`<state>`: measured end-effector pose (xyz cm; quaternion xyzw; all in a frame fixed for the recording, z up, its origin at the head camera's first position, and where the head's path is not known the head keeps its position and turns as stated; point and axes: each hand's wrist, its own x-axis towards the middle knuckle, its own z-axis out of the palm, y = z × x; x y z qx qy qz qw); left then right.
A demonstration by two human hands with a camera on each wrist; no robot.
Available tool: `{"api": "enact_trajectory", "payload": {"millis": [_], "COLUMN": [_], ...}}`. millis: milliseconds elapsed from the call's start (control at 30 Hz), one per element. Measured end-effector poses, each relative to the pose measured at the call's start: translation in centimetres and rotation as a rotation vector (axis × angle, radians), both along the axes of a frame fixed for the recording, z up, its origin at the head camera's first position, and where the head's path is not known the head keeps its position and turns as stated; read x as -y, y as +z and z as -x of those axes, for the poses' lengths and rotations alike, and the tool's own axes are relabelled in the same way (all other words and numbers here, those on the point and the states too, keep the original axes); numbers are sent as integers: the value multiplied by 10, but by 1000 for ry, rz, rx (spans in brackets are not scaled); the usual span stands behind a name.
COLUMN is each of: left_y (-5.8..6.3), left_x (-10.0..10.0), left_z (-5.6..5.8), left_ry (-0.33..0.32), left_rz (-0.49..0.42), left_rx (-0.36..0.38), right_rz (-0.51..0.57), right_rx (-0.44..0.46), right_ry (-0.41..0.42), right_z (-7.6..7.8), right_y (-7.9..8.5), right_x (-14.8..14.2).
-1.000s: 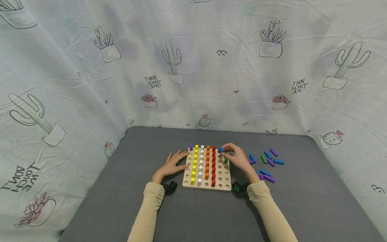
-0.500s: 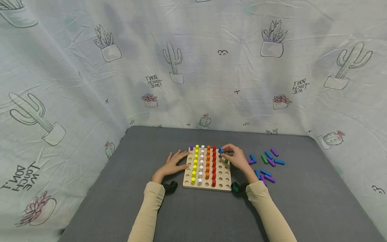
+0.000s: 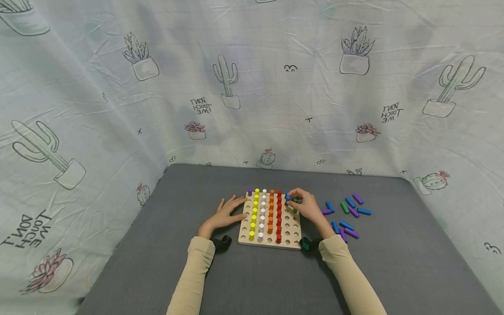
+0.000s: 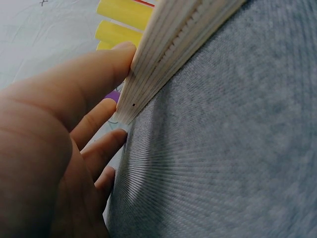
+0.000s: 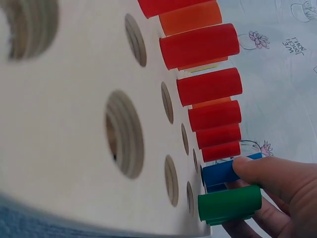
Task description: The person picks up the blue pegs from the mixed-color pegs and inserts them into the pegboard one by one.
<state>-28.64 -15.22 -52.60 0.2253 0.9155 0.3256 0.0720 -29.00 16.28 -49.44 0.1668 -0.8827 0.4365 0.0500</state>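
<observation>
A wooden pegboard (image 3: 271, 245) bears columns of yellow (image 3: 252, 227), white, orange and red pegs (image 3: 278, 230), with one purple peg (image 3: 250, 192) at its far left corner. My left hand (image 3: 222, 216) lies along the board's left side with fingers spread, its thumb touching the edge. At the far right of the board, my right hand (image 3: 309, 206) pinches a blue peg (image 5: 221, 172) between thumb and fingers. This peg stands at a hole just right of the red column, its lower end close to the board. Green pegs (image 5: 230, 204) stand in the outermost column beside it.
Loose blue, purple and green pegs (image 3: 351, 233) are scattered on the grey tabletop (image 3: 260, 280) to the right of the board. Bare holes (image 5: 124, 134) show in the right-hand columns. A cactus-print cloth (image 3: 252, 78) hangs behind and at both sides.
My right hand has shifted slightly left and the blue peg now stands more upright over its hole. My left hand keeps its place at the board's edge.
</observation>
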Motion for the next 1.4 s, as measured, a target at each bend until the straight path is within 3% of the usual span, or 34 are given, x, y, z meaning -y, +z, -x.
{"api": "enact_trajectory", "payload": {"millis": [1033, 1400], "left_y": [2, 3], "left_x": [-1, 1], "left_z": [-1, -3], "left_ry": [-18, -24], "left_rz": [-22, -17], "left_rx": [-11, -2], "right_rz": [1, 15], "right_rx": [28, -1], "right_ry": [7, 7], "right_z": [-3, -6], "right_y": [1, 4], "right_x": [-4, -8]}}
